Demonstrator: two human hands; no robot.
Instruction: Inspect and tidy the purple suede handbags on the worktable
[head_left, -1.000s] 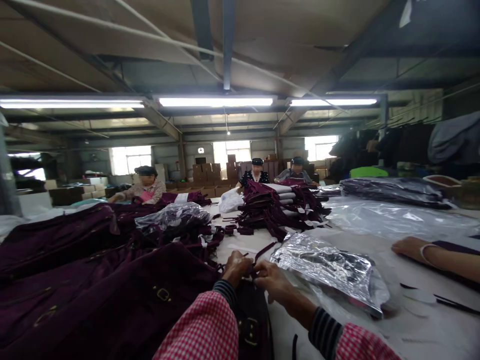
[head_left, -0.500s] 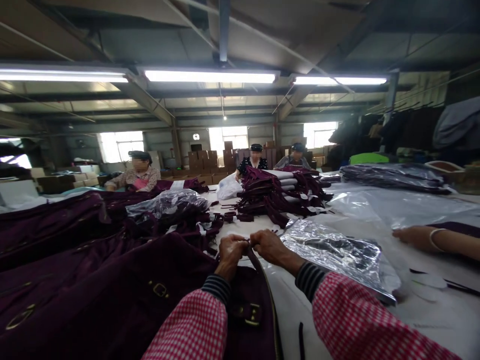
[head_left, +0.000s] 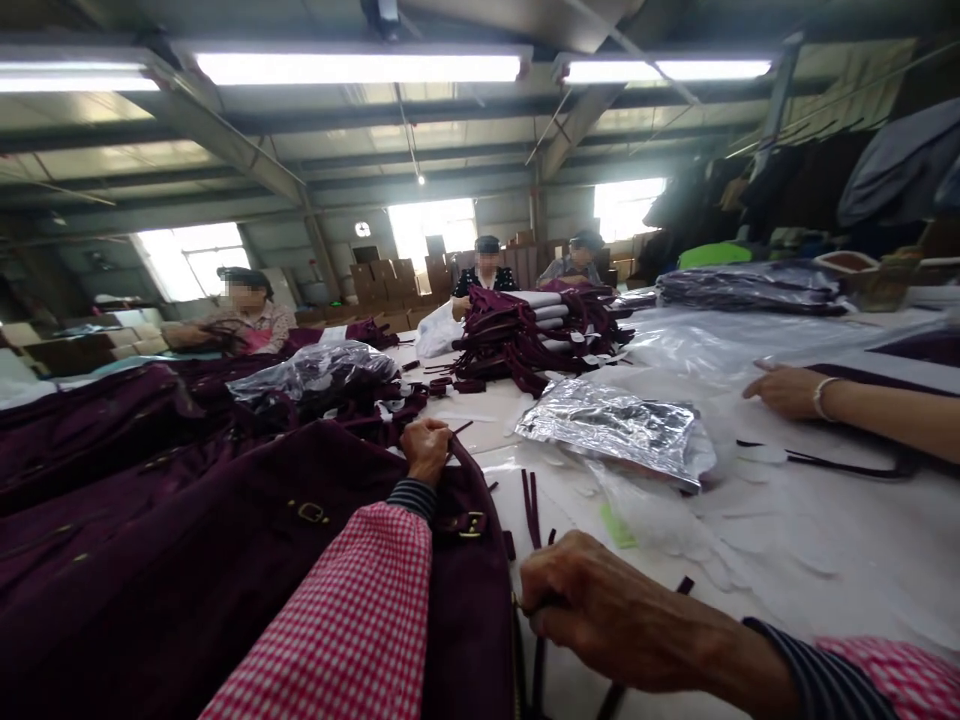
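A dark purple bag [head_left: 300, 560] with gold buckles lies on the table in front of me, its zipper [head_left: 517, 640] along the right edge. My left hand [head_left: 427, 448] is closed on the bag's far corner, at the zipper's far end. Lower right, my right hand [head_left: 592, 600] pinches at the zipper by the bag's edge. A bit of gold metal shows at its fingertips, seemingly the zipper pull, mostly hidden by the fingers. Thin purple straps [head_left: 531, 510] lie beside and under the right hand.
Silver-looking plastic packaging [head_left: 622, 430] lies right of centre. Beyond it are a stack of purple pieces [head_left: 525, 340] and clear plastic sheeting [head_left: 712, 345]. A co-worker's hand [head_left: 791, 392] rests at the right. More purple bags [head_left: 97, 430] lie left; several people sit across the table.
My right hand has left my left hand's side and come down along the zipper toward me. The left hand stays at the bag's far corner. The view has shifted and tilted down.
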